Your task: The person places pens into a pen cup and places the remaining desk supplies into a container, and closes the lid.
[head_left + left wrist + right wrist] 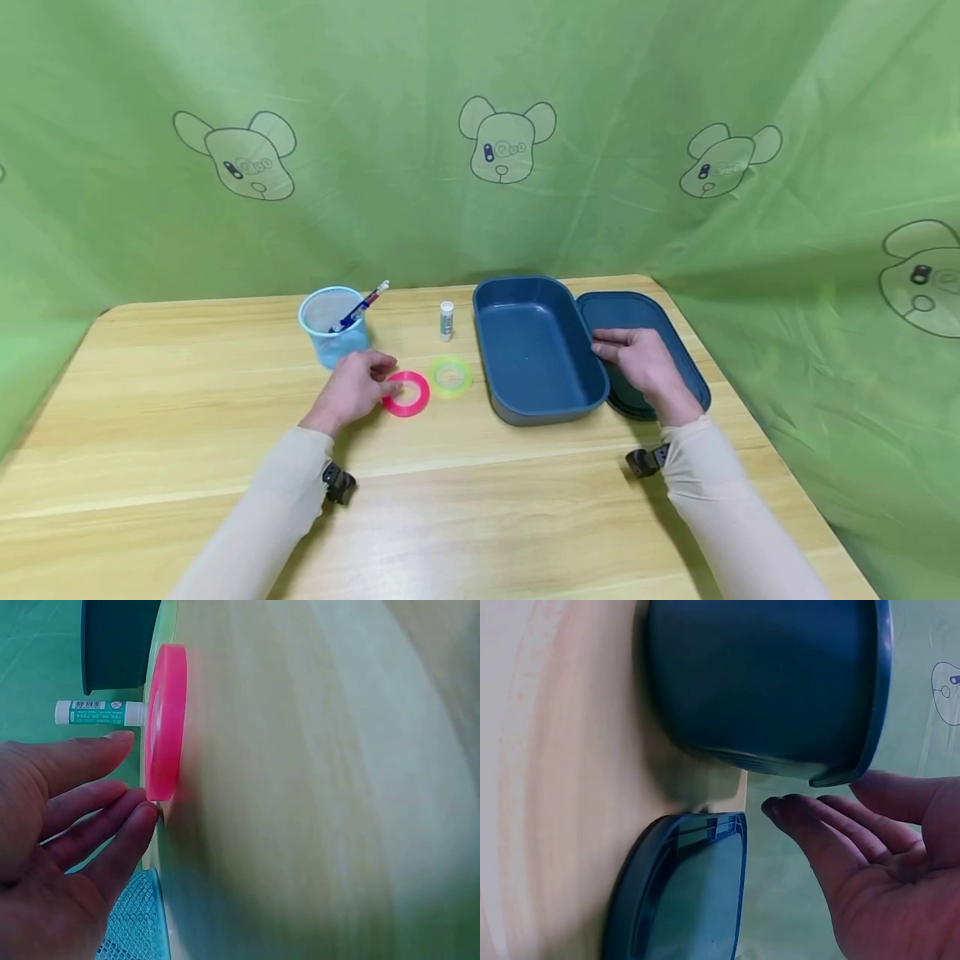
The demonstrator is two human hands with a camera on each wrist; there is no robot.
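Note:
My left hand [354, 387] is at the bright pink tape roll [418, 408], which lies on the table. In the left wrist view the fingers [124, 844] are extended, their tips at the edge of the pink tape roll [174, 720]; the thumb is apart from them. A yellow-green tape roll [463, 390] lies to its right. My right hand [637, 362] is at the right wall of a dark blue box [536, 358], thumb near the rim and fingers loosely extended beside the wall. The box is uncovered, with nothing seen inside.
The dark blue lid [626, 310] lies right of the box, partly hidden by the right hand. A light blue mesh pen cup [341, 346] holds pens [360, 310] behind the left hand. A white-and-green glue stick [446, 322] stands upright left of the box. A green curtain [405, 225] hangs behind the table.

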